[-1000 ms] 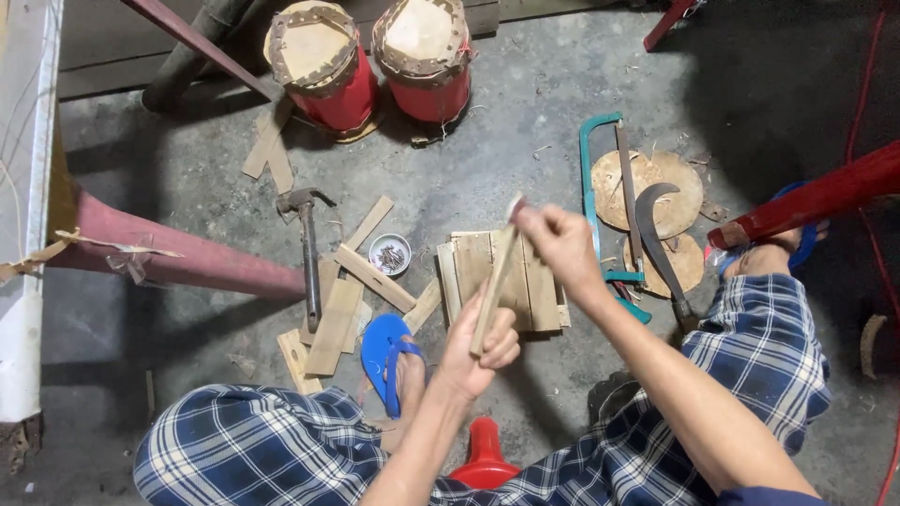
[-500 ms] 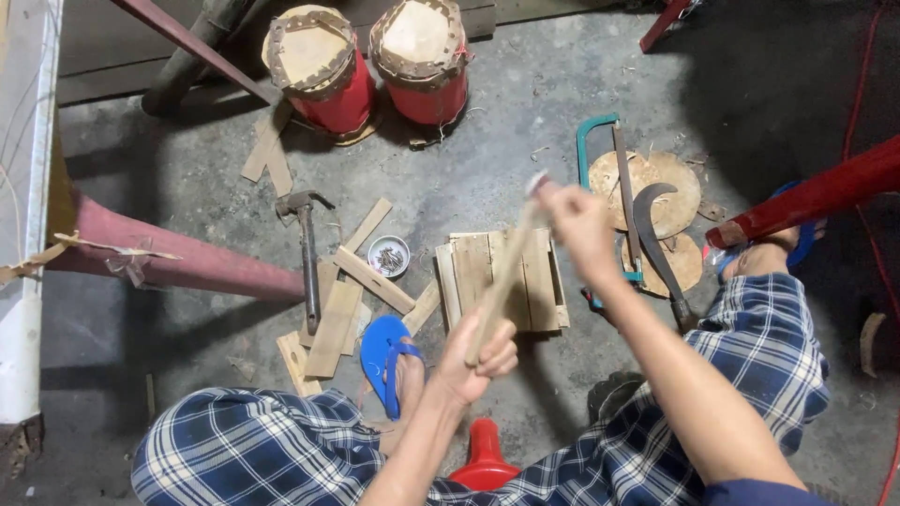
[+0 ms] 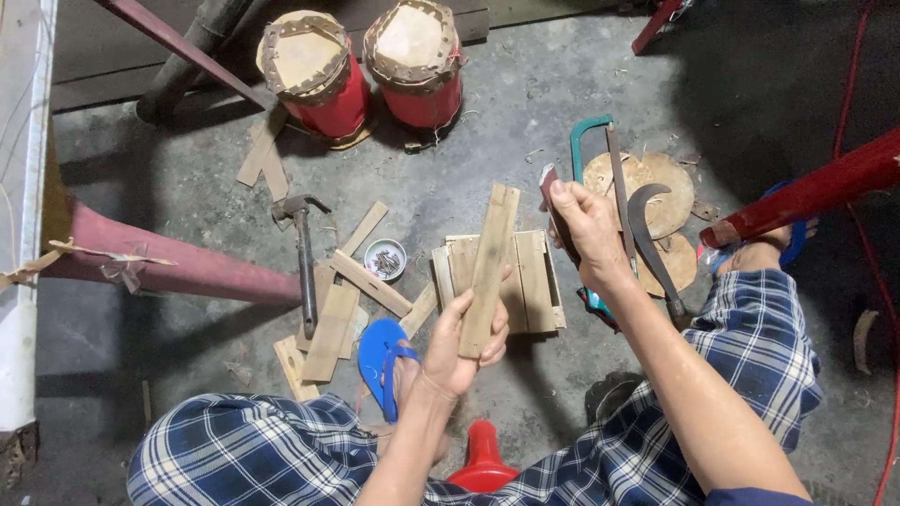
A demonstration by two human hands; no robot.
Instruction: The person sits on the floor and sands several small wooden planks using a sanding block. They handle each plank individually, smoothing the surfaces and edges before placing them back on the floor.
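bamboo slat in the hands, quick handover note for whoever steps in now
Left hand grips the bamboo slat by its lower end, held upright over the floor.
Right hand holds a small blade, apart from the slat.
Stack of cut slats lies on the floor behind it; hammer and dish of nails to the left, saw and sickle to the right.
Done: several slats cut. Left: cannot tell.
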